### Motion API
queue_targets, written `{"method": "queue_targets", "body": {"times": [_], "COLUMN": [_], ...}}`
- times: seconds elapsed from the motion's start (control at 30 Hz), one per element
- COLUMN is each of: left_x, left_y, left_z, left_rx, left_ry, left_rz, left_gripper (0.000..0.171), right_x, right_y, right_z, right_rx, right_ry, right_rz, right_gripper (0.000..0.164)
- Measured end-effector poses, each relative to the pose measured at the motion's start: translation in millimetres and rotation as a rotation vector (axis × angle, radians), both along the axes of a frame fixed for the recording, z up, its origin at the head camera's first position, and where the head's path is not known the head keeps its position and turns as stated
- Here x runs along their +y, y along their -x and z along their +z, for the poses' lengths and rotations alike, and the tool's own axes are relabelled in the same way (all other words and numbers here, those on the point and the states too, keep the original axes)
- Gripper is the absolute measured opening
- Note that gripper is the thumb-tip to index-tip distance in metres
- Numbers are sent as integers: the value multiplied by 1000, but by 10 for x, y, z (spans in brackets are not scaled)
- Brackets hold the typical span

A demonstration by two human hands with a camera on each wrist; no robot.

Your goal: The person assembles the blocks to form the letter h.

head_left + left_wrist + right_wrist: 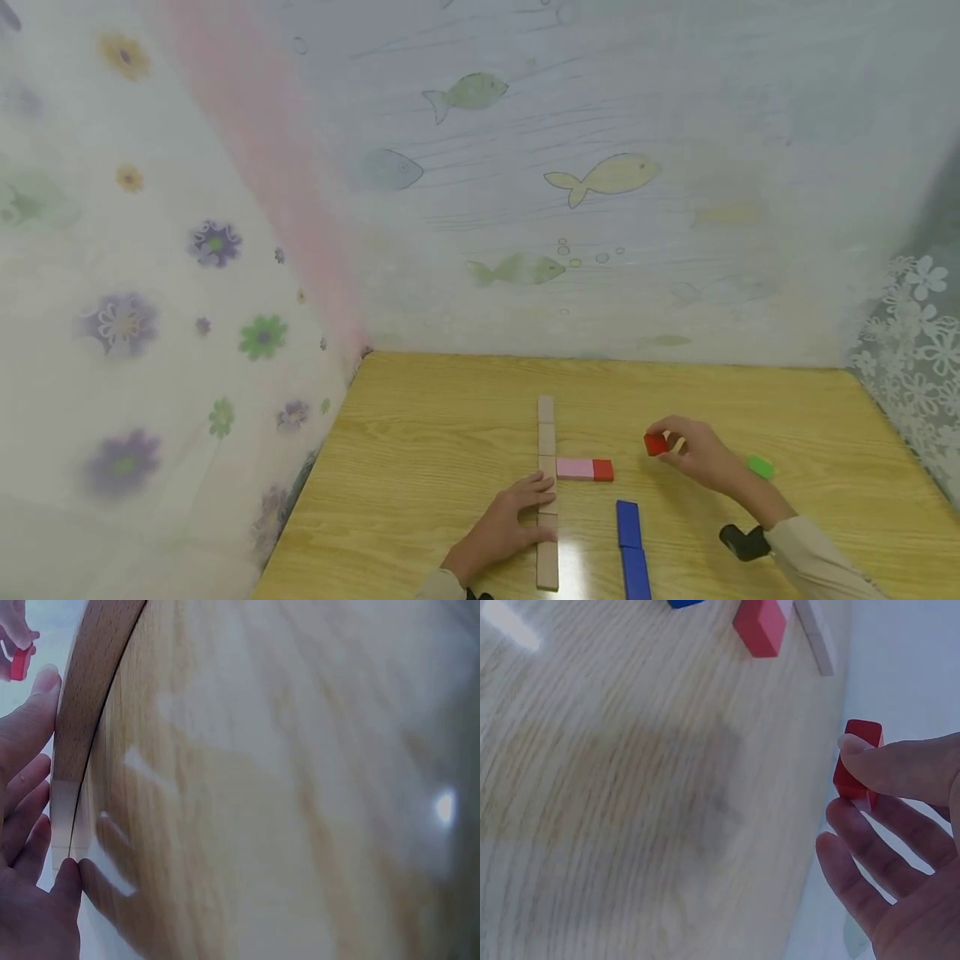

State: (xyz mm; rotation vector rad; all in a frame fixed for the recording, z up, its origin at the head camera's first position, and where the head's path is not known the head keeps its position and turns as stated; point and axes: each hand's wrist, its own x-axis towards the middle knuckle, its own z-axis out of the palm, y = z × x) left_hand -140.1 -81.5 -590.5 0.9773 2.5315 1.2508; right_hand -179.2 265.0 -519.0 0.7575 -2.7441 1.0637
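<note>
In the head view, several plain wooden blocks [547, 568] lie end to end in a line running away from me. My left hand [501, 527] rests against this line with its fingers spread, touching the wood, as the left wrist view also shows. My right hand [701, 454] pinches a red block [656, 444] between thumb and fingers, held above the tabletop; in the right wrist view the thumb lies across the red block [859, 761]. A pink block [575, 469] extends rightward from the wooden line, and a second red block [603, 470] adjoins its right end.
Two blue blocks [628, 523] lie end to end right of the wooden line. A green block [761, 466] sits beyond my right wrist. The wooden table [420, 408] meets a fish-patterned wall covering [675, 275] at the back and a flowered one [165, 358] at the left.
</note>
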Motion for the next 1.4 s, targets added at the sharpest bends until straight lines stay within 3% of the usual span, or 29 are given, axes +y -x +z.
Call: {"method": "queue_targets", "body": {"times": [0.67,0.97,1.4], "left_x": [-6,-1,-4], "left_y": [7,1,-2], "left_z": [-29,-14,-1], "left_rx": [36,33,29], "left_ry": [-27,-19,-9], "left_rz": [4,10,13], "left_gripper": [57,57,57], "right_x": [-152,-195,-248], "right_y": [-53,-47,-55], "right_z": [-90,-209,-309], "right_rx": [-82,-84,-137], "right_ry": [49,75,78], "right_rz": [49,70,38], "right_gripper": [32,33,30]}}
